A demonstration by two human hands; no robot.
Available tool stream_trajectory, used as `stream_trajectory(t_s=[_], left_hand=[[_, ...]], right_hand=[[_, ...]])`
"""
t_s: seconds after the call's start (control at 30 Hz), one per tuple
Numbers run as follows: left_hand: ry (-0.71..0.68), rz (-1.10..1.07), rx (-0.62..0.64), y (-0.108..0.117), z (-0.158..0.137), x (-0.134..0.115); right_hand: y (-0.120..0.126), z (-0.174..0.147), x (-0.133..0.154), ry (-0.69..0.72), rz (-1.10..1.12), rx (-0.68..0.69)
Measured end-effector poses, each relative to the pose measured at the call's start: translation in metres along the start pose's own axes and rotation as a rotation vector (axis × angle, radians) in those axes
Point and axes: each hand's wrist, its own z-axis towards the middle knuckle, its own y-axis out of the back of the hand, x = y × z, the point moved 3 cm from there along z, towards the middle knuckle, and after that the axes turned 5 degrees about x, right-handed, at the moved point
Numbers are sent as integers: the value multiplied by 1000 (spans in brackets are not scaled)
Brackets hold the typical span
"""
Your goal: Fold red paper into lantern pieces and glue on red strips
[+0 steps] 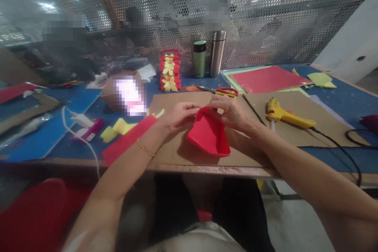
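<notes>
The left hand [180, 116] pinches the upper left rim of a folded red paper piece [209, 134], which hangs from the fingers toward five o'clock over the cardboard sheet [183, 147]. The right hand [228, 112] grips its upper right rim, thumbs nearly meeting; a yellow glue gun [285, 115] lies at three o'clock, scissors [220, 91] at twelve

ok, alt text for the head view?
Two bare hands, left hand and right hand, hold a folded red paper piece over a cardboard sheet on a blue table. A yellow glue gun lies to the right, scissors behind.
</notes>
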Motion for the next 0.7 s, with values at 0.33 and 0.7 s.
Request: stream_trajectory(t_s=[0.33, 0.7], left_hand=[[25, 32, -21, -2, 1, -2], [4, 51, -16, 1, 1, -5]], right_hand=[[1, -1, 12, 77, -27, 88], [3, -1, 17, 133, -154, 83]])
